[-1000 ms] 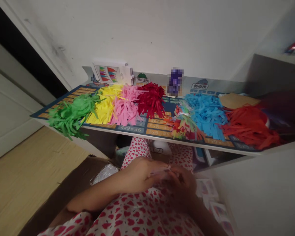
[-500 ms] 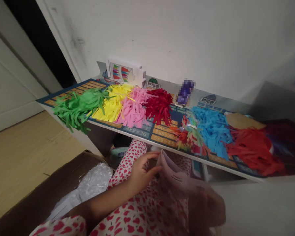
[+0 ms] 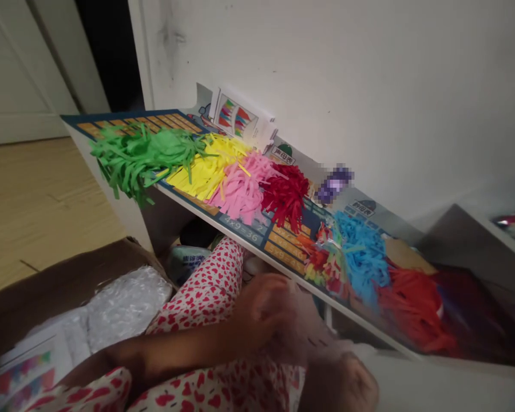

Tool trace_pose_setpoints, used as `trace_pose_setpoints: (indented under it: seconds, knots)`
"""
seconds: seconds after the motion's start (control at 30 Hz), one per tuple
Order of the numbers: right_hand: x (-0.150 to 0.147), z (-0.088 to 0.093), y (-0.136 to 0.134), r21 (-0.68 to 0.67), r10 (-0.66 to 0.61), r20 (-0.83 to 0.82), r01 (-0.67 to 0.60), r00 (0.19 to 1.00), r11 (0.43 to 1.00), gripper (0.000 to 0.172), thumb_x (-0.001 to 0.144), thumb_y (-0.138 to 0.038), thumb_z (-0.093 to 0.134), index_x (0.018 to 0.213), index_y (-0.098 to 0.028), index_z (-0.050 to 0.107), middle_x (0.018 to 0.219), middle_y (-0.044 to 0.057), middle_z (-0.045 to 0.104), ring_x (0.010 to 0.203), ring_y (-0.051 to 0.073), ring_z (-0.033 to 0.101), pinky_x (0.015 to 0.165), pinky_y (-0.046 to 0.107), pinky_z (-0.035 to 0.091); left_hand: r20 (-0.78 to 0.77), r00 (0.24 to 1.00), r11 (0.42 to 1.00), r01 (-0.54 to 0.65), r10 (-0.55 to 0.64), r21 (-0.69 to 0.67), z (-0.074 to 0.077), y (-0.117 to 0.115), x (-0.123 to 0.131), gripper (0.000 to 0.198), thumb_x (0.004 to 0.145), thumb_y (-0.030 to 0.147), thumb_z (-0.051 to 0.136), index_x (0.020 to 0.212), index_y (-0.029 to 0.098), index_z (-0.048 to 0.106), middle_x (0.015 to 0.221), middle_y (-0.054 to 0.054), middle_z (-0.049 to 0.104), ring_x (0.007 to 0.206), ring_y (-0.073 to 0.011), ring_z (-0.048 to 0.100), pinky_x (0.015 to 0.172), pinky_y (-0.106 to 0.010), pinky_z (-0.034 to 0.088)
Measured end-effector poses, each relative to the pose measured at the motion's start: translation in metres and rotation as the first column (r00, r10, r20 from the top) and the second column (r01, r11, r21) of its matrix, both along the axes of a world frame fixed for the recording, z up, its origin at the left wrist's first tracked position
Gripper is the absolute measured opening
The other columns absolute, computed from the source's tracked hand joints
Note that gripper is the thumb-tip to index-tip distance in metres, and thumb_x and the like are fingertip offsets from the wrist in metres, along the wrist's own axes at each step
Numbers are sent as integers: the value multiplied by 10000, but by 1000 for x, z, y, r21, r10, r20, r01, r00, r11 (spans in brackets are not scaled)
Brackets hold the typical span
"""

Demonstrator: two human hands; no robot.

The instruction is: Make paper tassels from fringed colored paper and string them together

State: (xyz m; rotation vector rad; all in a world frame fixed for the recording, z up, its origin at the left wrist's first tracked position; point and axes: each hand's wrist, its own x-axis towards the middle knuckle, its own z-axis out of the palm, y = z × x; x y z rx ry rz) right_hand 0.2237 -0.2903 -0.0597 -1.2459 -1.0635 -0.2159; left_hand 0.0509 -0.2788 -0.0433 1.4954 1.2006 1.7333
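Note:
In front of my lap, a thin, pale plastic bag hangs between both hands, smeared by motion. My left hand is closed on its upper left edge, with the fingertips blurred. Low at the right, my right hand is curled at the bag's other end; part of it is blurred. Just beyond, along the shelf, lie paper-strip tassel bundles: green, yellow, pink, dark red, blue and orange-red. A small multicoloured bundle lies beside the blue one.
A printed chart covers the narrow shelf against the white wall. Picture cards lean at the back. On my left, a cardboard box holds clear plastic packaging and printed sheets. Dark red material lies at right.
The view has tilted and shifted, showing more of the box on the left. My left hand has closed further over the bag's edge, which gaped open before.

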Motion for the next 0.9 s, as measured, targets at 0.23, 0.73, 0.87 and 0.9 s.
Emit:
trace_pose_setpoints:
  seconds: [0.23, 0.73, 0.87, 0.9]
  knots:
    - [2, -12, 2, -23, 94, -94, -97, 991, 995, 150, 848, -261, 635, 733, -191, 570, 639, -8, 570, 576, 155, 552, 508, 243, 444, -84, 991, 994, 104, -102, 22, -6, 1, -6, 578, 755, 511, 719, 1246, 242, 576, 1262, -117, 564, 1171, -276, 546, 994, -409, 466]
    - [4, 4, 7, -5, -12, -85, 12, 996, 1000, 147, 831, -252, 621, 717, -197, 546, 626, -4, 501, 582, 154, 505, 485, 245, 412, 256, 945, 970, 229, -203, -76, -4, -11, 1, 234, 861, 273, 654, 1061, 193, 563, 1222, -115, 674, 1136, -216, 638, 949, -359, 517]
    - [7, 6, 6, -1, -22, -51, 22, 998, 1000, 179, 831, -315, 600, 705, -218, 517, 554, -23, 404, 509, 154, 454, 418, 252, 356, 160, 971, 984, 173, -178, 41, -4, -13, 1, 182, 863, 222, 643, 1039, 197, 607, 1191, -97, 694, 1102, -206, 657, 947, -337, 516]
    - [9, 6, 6, 3, 1, -24, -1, 1000, 1000, 181, 832, -328, 593, 708, -222, 514, 544, -27, 390, 492, 153, 441, 405, 253, 341, 153, 973, 983, 162, -173, 82, -4, -13, 1, 177, 861, 210, 643, 1035, 200, 614, 1188, -92, 696, 1100, -203, 659, 949, -329, 515]
